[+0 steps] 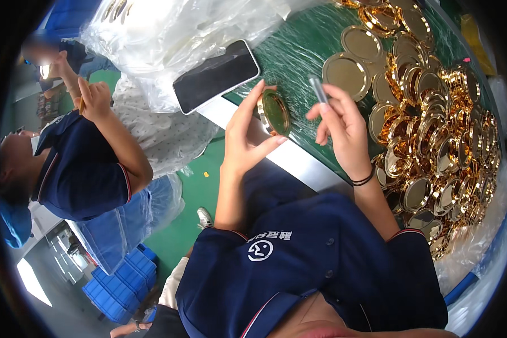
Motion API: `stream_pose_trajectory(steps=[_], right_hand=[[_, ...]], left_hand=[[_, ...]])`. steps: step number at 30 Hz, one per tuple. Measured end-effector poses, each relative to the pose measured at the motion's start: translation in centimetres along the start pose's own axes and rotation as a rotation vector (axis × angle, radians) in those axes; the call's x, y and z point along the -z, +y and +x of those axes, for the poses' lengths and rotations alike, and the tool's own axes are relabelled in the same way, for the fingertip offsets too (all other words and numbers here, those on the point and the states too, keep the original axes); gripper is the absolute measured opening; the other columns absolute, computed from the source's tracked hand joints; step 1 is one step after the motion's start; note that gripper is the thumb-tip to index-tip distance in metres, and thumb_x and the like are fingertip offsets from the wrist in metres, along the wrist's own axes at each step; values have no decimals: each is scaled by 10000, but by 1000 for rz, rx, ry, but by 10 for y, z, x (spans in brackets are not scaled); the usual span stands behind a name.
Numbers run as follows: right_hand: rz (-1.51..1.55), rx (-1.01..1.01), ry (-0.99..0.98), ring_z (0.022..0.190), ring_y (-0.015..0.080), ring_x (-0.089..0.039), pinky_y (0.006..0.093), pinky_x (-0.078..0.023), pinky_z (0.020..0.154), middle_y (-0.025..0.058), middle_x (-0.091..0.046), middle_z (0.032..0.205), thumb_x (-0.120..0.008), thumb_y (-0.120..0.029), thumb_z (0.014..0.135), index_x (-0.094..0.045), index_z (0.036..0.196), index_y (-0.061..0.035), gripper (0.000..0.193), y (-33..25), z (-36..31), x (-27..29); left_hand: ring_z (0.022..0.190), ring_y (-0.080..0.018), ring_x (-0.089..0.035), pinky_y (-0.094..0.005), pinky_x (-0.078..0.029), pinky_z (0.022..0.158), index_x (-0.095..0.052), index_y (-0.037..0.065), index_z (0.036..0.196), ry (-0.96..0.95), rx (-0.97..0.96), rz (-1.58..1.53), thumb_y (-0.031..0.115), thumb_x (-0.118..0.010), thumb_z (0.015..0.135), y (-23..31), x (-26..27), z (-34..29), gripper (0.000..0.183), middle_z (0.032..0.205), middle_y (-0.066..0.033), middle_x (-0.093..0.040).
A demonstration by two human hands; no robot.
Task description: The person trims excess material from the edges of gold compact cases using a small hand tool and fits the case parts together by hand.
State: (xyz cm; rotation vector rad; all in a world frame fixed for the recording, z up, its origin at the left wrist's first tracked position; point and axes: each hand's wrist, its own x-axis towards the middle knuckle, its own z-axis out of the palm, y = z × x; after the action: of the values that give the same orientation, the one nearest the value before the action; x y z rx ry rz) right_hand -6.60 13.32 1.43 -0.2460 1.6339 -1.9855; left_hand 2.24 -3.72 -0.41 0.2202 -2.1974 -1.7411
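Observation:
My left hand (243,141) grips a round gold-coloured lid (275,114) by its rim, between thumb and fingers. The lid is tilted on edge, and its shiny flat face turns toward my right hand. My right hand (346,132), with a dark band at the wrist, pinches a short, slim grey stick-like tool (318,89); its exact kind is unclear. The tool's upper end points up and away, apart from the lid. Just beyond the right fingers lies another gold lid (345,76), flat on the green table (298,62).
A large heap of gold lids (428,135) covers the table's right side. A phone (216,76) with a dark screen lies at the left edge beside clear plastic sheeting (152,50). Another person (84,163) works at far left, near blue crates (121,284).

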Motion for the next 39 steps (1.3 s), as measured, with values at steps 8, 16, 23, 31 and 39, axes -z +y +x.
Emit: stream_pose_trajectory(steps=[8, 16, 23, 31, 39], right_hand=[[-479, 318, -105, 679, 207, -611, 285, -497, 621, 99, -616, 874, -542, -13, 831, -583, 1146, -85, 325, 12, 6, -1], [-746, 310, -79, 628, 199, -604, 319, -491, 557, 30, -588, 841, -606, -83, 803, -653, 1061, -177, 279, 5, 6, 3], [-880, 251, -127, 617, 210, -606, 316, -483, 535, 11, -590, 824, -602, -128, 814, -661, 1033, -186, 234, 4, 4, 2], [-835, 284, -159, 619, 223, -604, 327, -483, 525, 17, -576, 771, -600, -140, 810, -648, 1023, -181, 222, 4, 8, 5], [-867, 180, -165, 618, 205, -567, 319, -451, 555, 56, -545, 748, -618, -59, 789, -661, 1039, -156, 271, -4, 5, -2]], left_hand=[[1022, -313, -565, -416, -356, 974, -408, -1, 1317, 11, -90, 288, 357, -654, 656, -5, 1, 3, 791, 1075, -152, -610], [975, -309, -567, -419, -382, 928, -440, -7, 1288, 41, -85, 348, 458, -578, 712, -6, -2, 7, 753, 1019, -137, -625], [999, -317, -552, -432, -369, 928, -500, -5, 1223, -22, -146, 402, 547, -515, 724, -10, 2, 9, 745, 1016, -127, -626], [1056, -332, -523, -425, -348, 948, -521, -19, 1164, -33, -97, 350, 584, -469, 760, -6, 3, 11, 728, 1053, -140, -611], [1065, -321, -513, -424, -349, 944, -498, -22, 1220, -35, -63, 362, 616, -463, 762, -3, 3, 12, 786, 1015, -126, -624]])
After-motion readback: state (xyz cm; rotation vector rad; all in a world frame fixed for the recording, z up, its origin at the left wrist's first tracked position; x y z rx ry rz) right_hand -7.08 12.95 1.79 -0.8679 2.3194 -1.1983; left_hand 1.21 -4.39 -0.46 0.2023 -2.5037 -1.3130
